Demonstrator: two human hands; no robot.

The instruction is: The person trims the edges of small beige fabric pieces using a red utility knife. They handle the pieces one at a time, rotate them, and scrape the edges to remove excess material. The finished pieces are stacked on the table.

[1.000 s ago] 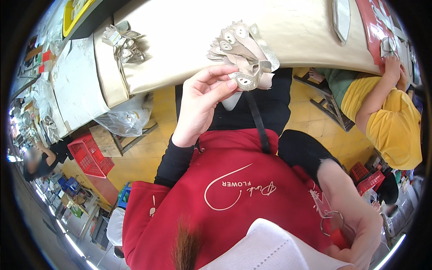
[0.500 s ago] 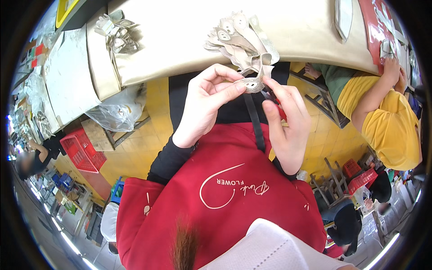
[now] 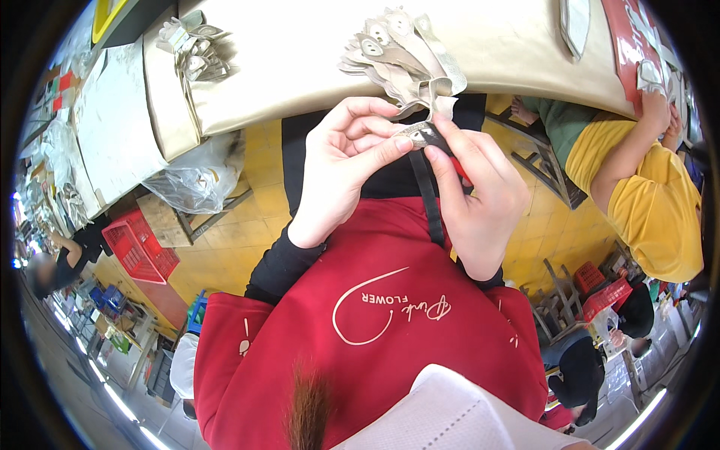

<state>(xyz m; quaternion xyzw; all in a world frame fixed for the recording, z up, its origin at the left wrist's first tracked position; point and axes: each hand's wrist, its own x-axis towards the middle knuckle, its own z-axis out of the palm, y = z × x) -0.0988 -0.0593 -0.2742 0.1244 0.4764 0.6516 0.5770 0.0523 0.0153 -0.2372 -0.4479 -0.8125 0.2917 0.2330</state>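
My left hand (image 3: 337, 157) pinches the rounded end of a beige strap piece (image 3: 409, 133), with thumb below and fingers behind. A pale oval with dark marks shows on that end. My right hand (image 3: 484, 184) has its thumb and forefinger closed round a small black and red item (image 3: 439, 141). The dark part of it lies over the oval; its kind is too small to make out. From the held piece, pale material runs up to a fanned bundle of similar beige strap pieces (image 3: 390, 56) on the table edge.
Another bundle of beige pieces (image 3: 199, 49) lies on the cream-covered table (image 3: 300, 45) at the left. A clear plastic bag (image 3: 191, 180) hangs below it, near a red crate (image 3: 139, 247). At the right sits a person in yellow (image 3: 645, 202), hands at a red sheet (image 3: 619, 45).
The right thumb and forefinger have closed in toward the left fingertips. The black part of the small item now covers part of the oval. The strap piece stays in the left hand.
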